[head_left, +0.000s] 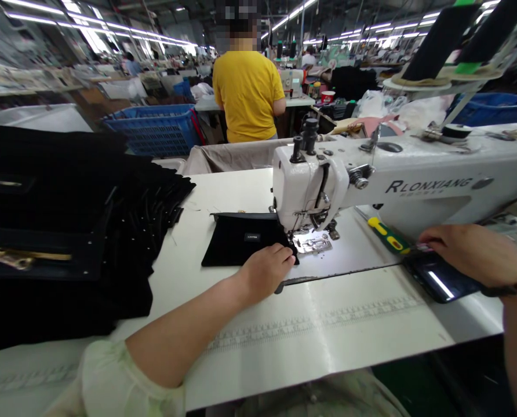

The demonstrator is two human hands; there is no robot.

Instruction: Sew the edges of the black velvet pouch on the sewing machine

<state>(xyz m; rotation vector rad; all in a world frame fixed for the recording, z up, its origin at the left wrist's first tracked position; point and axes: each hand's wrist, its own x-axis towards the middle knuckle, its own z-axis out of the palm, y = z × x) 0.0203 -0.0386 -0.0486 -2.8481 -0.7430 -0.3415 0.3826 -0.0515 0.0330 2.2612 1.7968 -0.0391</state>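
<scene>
A flat black fabric piece (230, 240) with a small label lies on the sewing table, its right edge at the needle and presser foot of the white sewing machine (304, 185). My left hand (267, 269) rests on its lower right corner, fingers close together and gripping the edge beside the needle. Over to the right, my right hand (462, 249) is above a dark phone (441, 281), its fingers curled around something small that I cannot make out. A yellow and green screwdriver (386, 236) lies just left of these fingers, under the machine arm.
A tall stack of black fabric pieces (128, 231) with metal zips fills the table's left side. Printed ruler marks (319, 318) run along the front. Thread cones (436, 46) stand at upper right. Beyond are a blue basket (154, 127) and a person in a yellow shirt (247, 92).
</scene>
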